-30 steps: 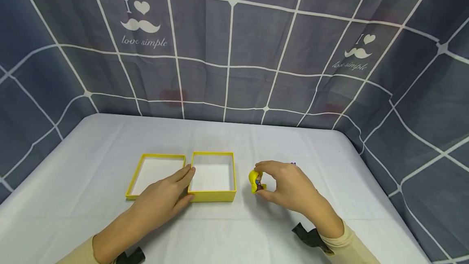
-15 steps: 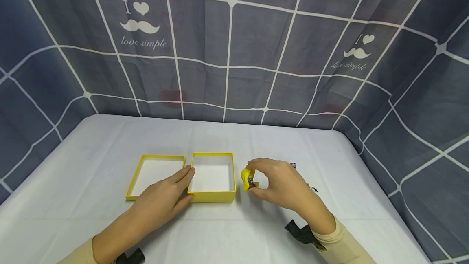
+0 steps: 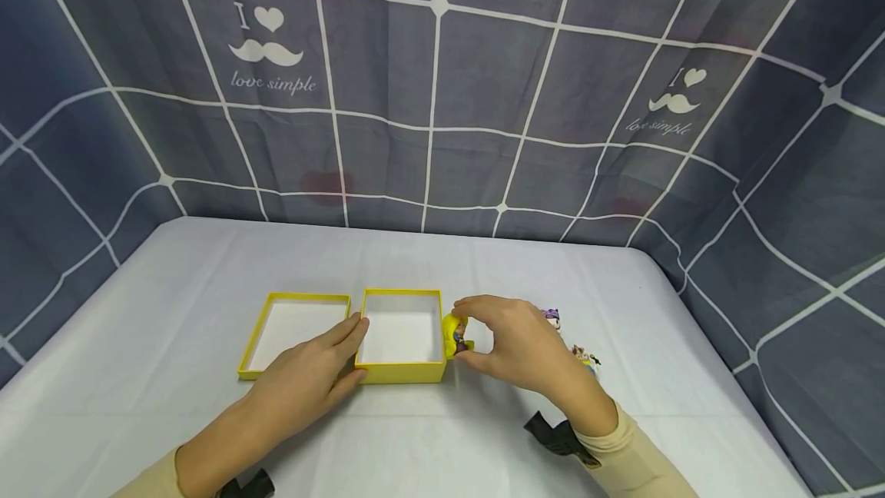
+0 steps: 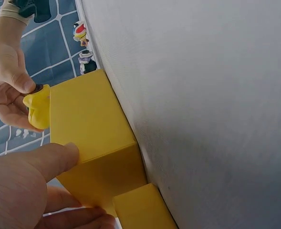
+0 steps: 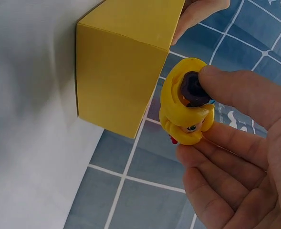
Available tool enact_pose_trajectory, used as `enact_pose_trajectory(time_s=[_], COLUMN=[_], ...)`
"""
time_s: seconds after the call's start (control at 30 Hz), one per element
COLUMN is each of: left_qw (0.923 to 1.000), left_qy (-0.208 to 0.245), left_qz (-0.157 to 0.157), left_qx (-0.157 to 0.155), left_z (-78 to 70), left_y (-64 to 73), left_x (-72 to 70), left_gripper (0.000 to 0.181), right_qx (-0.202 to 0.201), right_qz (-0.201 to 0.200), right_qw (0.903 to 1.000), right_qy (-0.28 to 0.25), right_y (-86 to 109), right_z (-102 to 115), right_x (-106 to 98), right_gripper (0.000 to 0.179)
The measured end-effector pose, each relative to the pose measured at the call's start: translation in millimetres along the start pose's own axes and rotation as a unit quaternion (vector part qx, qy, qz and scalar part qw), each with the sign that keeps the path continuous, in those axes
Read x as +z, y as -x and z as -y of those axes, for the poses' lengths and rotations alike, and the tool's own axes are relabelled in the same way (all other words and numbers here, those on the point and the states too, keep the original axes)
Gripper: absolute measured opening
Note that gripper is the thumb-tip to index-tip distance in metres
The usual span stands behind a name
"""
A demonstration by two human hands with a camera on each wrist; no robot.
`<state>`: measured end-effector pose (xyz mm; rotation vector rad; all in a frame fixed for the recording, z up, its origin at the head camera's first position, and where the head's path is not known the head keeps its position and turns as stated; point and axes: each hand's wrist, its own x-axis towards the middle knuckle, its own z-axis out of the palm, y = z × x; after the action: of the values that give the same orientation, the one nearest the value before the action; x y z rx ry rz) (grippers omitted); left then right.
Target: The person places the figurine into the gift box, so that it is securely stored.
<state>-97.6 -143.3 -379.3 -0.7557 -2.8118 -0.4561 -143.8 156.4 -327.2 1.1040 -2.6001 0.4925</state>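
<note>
My right hand [image 3: 522, 344] pinches a small toy figurine [image 3: 453, 335] with long yellow hair between thumb and fingers, close to the right wall of an open yellow box [image 3: 401, 372]. In the right wrist view, the figurine [image 5: 178, 105] shows its dark round base under the thumb and part of its face. The box has a white inside with nothing in it. At its left side lies my left hand [image 3: 304, 371], fingers straight against the wall and thumb by the front corner. The left wrist view shows that thumb touching the yellow box [image 4: 90, 114].
A shallow yellow-rimmed lid [image 3: 259, 333] lies left of the box, partly under the left hand. Beyond the right hand are a purple-and-white figurine [image 3: 551, 317] and another small figurine [image 3: 585, 358]. A grey gridded curtain [image 3: 373, 152] rises behind the white table [image 3: 207, 252].
My right hand has carried the yellow-haired figurine left, up to the box's right wall. Two figurines behind that hand have come into view. My left hand and the box stay put.
</note>
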Motion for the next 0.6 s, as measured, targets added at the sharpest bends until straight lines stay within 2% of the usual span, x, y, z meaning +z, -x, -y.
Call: enact_pose_trajectory(time_s=[0.6], left_qw=[0.9999], left_qy=[-0.006], left_qz=[-0.007], left_qx=[0.005], left_z=[1.0], left_y=[0.1], left_x=[0.7], left_gripper=[0.065], right_qx=[0.003], right_qz=[-0.006], right_qw=[0.9996], right_qy=[-0.028], right_y=[-9.9], right_z=[1], right_x=[12], right_gripper=[0.045])
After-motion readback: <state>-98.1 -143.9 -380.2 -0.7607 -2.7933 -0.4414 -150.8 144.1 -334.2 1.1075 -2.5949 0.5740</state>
